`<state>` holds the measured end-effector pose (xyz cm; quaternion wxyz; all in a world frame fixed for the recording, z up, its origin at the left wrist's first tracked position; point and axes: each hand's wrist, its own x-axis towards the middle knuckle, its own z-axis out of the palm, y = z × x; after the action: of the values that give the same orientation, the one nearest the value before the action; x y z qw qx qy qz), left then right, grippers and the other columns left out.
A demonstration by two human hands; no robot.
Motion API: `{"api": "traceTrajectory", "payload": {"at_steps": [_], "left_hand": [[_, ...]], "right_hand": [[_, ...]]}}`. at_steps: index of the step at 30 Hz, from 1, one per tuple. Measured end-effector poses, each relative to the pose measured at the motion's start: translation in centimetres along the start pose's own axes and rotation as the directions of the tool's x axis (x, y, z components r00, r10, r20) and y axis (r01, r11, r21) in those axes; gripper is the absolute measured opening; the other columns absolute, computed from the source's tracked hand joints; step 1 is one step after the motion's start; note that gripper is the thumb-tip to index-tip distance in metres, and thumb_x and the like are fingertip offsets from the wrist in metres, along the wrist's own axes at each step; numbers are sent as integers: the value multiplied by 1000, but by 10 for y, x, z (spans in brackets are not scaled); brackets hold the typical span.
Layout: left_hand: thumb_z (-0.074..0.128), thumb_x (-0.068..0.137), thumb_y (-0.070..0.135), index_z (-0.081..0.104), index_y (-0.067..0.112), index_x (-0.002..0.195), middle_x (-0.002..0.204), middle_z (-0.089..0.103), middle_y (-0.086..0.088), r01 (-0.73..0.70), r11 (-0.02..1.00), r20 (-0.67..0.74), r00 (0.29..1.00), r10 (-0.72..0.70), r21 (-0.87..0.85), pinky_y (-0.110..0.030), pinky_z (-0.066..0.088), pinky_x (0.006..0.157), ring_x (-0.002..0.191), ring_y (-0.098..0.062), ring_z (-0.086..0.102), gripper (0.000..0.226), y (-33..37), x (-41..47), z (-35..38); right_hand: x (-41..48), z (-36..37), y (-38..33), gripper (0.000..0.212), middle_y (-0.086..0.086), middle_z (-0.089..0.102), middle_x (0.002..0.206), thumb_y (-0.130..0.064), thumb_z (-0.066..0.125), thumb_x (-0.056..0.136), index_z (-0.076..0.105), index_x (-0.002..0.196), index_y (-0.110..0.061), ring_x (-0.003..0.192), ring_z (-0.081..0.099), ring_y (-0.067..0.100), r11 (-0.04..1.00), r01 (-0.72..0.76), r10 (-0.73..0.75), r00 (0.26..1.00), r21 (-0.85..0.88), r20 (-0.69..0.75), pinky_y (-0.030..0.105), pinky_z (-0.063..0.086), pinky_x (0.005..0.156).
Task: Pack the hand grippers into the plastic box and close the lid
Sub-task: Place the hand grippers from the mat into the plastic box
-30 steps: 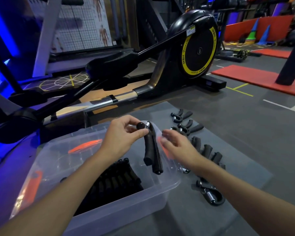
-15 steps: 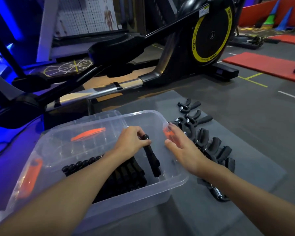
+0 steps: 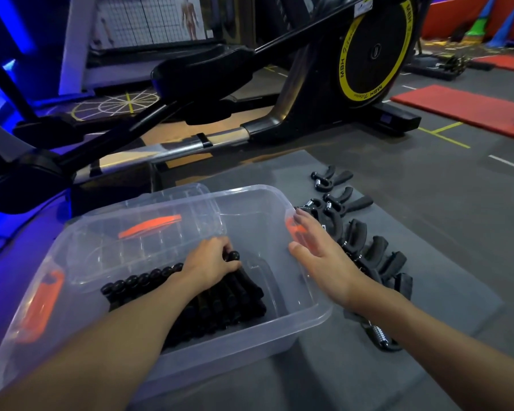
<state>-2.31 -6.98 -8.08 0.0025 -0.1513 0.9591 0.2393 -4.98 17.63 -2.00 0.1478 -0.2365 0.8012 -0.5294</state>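
The left hand [image 3: 211,264] is inside the clear rectangular plastic box [image 3: 309,317], fingers closed around the top of a black foam-handled hand gripper [image 3: 244,280] and setting it at the right end of the packed row of black grippers [image 3: 149,278] on the box floor. The right hand [image 3: 321,256] is open and holds nothing; it rests flat against the right end of the box, just beside the orange latch [image 3: 293,229].

The clear lid with an orange handle [image 3: 149,229] sits tilted against the far-left side of the box, its lower edge over the packed row. The unpacked black grippers [image 3: 368,250] lie in a line on the grey rubber mat [image 3: 413,336], to the right of the box.

Hazards from this state:

- The held gripper's handles are spread in a V. Released at an angle, it is likely to lie across the row instead of nesting, wasting floor space needed for the remaining units.
- The tilted lid is loosely supported. A knock from the left forearm can drop it onto the row.
- The box is light. A sideways push without the right hand bracing can slide it on the mat.
- Stacking above the rim would prevent the lid from seating and the latches from engaging.
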Motion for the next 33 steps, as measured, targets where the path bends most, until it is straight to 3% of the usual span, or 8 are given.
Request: {"api": "traceTrajectory", "payload": {"at_steps": [4, 8, 12, 15, 18, 21, 26, 33], "left_hand": [[74, 78, 36, 55, 24, 84, 84, 62, 4, -8, 999, 47, 999, 6, 38, -42, 53, 76, 81, -21, 61, 24, 0, -2, -2], [63, 84, 26, 54, 19, 111, 113, 59, -4, -40, 980, 92, 996, 23, 194, -41, 49, 87, 103, -28, 58, 29, 16, -14, -13], [53, 89, 23, 58, 18, 116, 119, 61, -2, -242, 962, -111, 960, 256, 127, -41, 45, 95, 112, -24, 56, 27, 60, -39, -32], [52, 92, 22, 59, 17, 114, 117, 59, 1, -399, 916, -239, 887, 395, 33, -39, 43, 95, 110, -19, 52, 23, 108, -62, -44], [50, 93, 27, 55, 16, 119, 124, 53, 0, -464, 886, -215, 863, 457, 22, -39, 40, 98, 113, -20, 48, 28, 147, -75, -39], [47, 92, 34, 51, 16, 122, 128, 49, -1, -467, 880, -115, 873, 474, 88, -40, 40, 100, 120, -22, 45, 35, 158, -79, -20], [48, 94, 41, 49, 15, 128, 143, 42, 1, -417, 898, -115, 894, 433, 144, -37, 31, 109, 137, -18, 33, 43, 154, -81, -7], [45, 95, 40, 51, 19, 123, 141, 42, 7, -422, 899, -115, 894, 434, 116, -36, 31, 104, 135, -11, 32, 35, 155, -85, -6]], "right_hand": [[0, -1, 0, 61, -21, 18, 158, -25, 52, 98, 25, 153, -24, 142, 26, -2, 1000, 2, -2, 1000, -11, -3, 34, 24, 120], [-6, -1, -8, 55, -18, 30, 154, -29, 50, 99, 32, 150, -24, 136, 36, -2, 999, 14, -15, 999, -35, -36, 31, 29, 117], [-17, -8, -9, 23, -14, 62, 110, -34, 48, 100, 58, 118, -23, 103, 59, 5, 1000, 9, -10, 963, -5, -270, 9, 43, 83], [-29, -26, 26, 20, -4, 63, 108, -25, 54, 96, 59, 114, -18, 98, 58, 10, 990, -128, 84, 875, -60, -477, 8, 40, 75], [-52, -54, 82, 46, 9, 60, 121, -39, 65, 85, 53, 122, -14, 112, 55, 28, 872, -449, 277, 781, -195, -560, 39, 45, 94], [-79, -70, 118, 72, 18, 51, 133, -46, 74, 78, 44, 132, -10, 124, 46, 37, 748, -644, 470, 684, -160, -558, 46, 40, 101], [-88, -55, 141, 93, 12, 52, 132, -57, 83, 59, 41, 131, -16, 121, 51, 32, 784, -620, 535, 703, -36, -468, 47, 42, 101], [-82, -14, 151, 123, 11, 38, 145, -75, 71, 58, 21, 147, -7, 137, 31, 29, 708, -685, 452, 624, -169, -637, 49, 25, 109]]}}
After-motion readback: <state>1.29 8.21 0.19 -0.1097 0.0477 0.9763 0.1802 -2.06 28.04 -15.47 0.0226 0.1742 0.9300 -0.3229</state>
